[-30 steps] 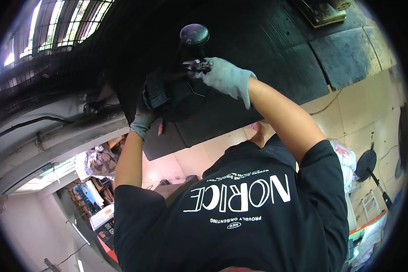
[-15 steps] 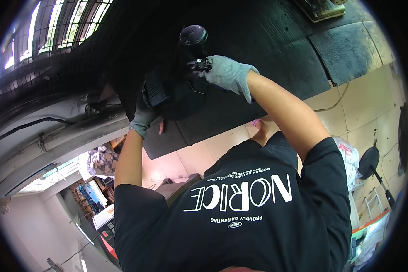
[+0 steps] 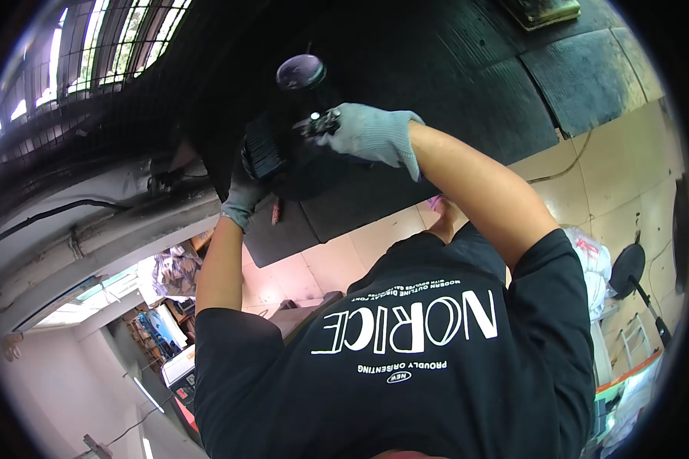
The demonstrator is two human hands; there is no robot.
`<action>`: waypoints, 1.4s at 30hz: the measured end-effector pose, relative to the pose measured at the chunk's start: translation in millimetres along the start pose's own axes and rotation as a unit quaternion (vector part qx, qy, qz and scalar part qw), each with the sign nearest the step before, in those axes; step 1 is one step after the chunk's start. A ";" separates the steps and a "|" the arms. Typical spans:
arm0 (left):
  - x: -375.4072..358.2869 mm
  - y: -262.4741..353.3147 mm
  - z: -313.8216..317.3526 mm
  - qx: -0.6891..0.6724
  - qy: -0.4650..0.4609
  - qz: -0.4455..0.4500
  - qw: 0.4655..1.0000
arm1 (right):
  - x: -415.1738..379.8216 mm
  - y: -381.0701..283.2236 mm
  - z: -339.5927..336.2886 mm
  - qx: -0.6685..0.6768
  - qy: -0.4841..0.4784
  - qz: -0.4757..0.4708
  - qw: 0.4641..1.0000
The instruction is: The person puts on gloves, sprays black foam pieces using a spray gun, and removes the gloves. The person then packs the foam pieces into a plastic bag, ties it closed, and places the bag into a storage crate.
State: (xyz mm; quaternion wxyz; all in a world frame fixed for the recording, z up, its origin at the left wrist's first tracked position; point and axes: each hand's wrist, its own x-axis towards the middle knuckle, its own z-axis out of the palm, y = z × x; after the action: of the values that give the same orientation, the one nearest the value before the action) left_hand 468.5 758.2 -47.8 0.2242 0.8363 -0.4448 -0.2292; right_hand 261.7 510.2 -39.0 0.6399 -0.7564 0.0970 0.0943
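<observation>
In a grey-green glove, my right hand (image 3: 371,136) is closed around a dark spray gun (image 3: 321,124). Its round cup (image 3: 301,72) with a pale lid sticks up beyond the gun's body. The gun's front faces left, toward a black ridged, block-like part (image 3: 264,149). My left hand (image 3: 243,197), gloved too, grips that part from its left and near side; most of the fingers are hidden behind it or lost in shadow. A small gap separates the gun from the part. A little red object (image 3: 276,211) lies near my left wrist.
Black-stained panels (image 3: 475,99) cover the work surface. At its far right stands a squarish object with a yellowish edge (image 3: 551,17). A barred window (image 3: 115,46) is at upper left, above a pale ledge (image 3: 130,245). A cable (image 3: 563,172) runs over the floor tiles.
My right hand has moved the spray gun left and slightly nearer to me, closer to the black part, with its cup tilting left. My left hand has hardly moved.
</observation>
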 end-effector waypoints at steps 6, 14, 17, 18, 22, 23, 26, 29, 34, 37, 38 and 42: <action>-1.4 6.3 -0.3 0.023 0.019 0.012 0.999 | -9.2 5.9 -12.6 -0.038 0.009 0.046 0.998; 4.6 3.3 -0.9 -0.007 0.000 0.015 1.000 | -12.3 -4.5 -2.3 -0.032 -0.026 -0.004 0.999; 3.6 12.3 -1.5 0.054 0.015 0.040 0.998 | -16.7 3.3 -12.7 -0.045 -0.019 0.044 0.998; 2.7 13.8 -1.6 0.055 0.020 0.046 0.997 | -19.7 3.1 -16.0 -0.018 -0.015 0.077 0.997; 2.2 15.8 -0.8 0.039 0.024 0.040 0.998 | -17.3 -4.6 -7.4 -0.058 -0.027 0.027 0.998; 3.9 16.2 -1.1 0.031 0.021 0.033 0.999 | -13.2 -4.6 -0.5 -0.035 -0.027 0.029 0.999; 3.2 -7.8 -2.5 0.110 0.043 0.057 0.991 | -8.3 -3.7 -0.7 -0.073 -0.030 0.018 0.997; 2.4 9.8 -3.7 0.174 0.021 0.064 0.982 | -11.8 12.9 -11.1 -0.028 -0.005 0.091 0.995; 2.1 14.9 -2.9 0.077 0.017 0.060 0.995 | -13.7 17.0 -3.1 -0.029 -0.010 0.076 0.997; 4.2 10.7 -3.6 0.137 0.026 0.092 0.986 | -2.4 17.7 1.5 -0.059 0.004 0.062 0.996; 4.2 9.5 -3.7 0.168 0.028 0.105 0.980 | 5.8 20.0 0.6 -0.067 0.021 0.058 0.996; 2.3 18.6 -2.6 0.055 -0.003 0.038 0.998 | 25.3 13.4 -8.7 -0.040 0.073 0.064 0.994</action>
State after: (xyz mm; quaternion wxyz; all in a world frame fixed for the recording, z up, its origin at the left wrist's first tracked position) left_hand 459.2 747.4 -35.4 0.1847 0.8290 -0.4893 -0.1981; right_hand 282.6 498.8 -57.1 0.5927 -0.7788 0.1877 0.0835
